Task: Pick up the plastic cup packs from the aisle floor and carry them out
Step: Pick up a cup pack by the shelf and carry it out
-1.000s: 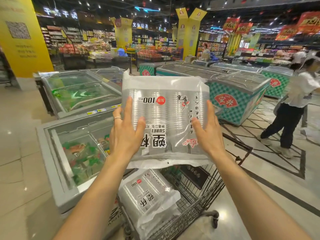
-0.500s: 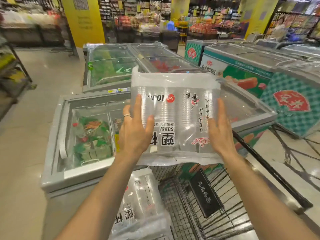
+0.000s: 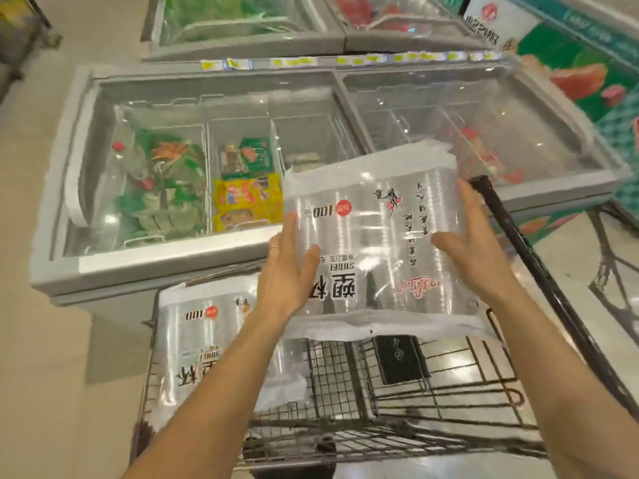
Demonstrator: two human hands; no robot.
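I hold a clear plastic cup pack, printed with black characters and a red "100" dot, over a wire shopping cart. My left hand presses flat against its left side, fingers straight and thumb lying on the front. My right hand presses the right side the same way. The pack is squeezed between my two hands above the basket. A second cup pack of the same kind lies in the cart's left part, partly hidden by my left forearm.
A grey glass-topped chest freezer with frozen goods stands right behind the cart. More freezers stand further back and at the right. The cart's black handle bar runs along the right. Beige tiled floor lies to the left.
My view has tipped down and moved closer to the cart. The held pack has come lower, over the basket. Both hands keep the same hold.
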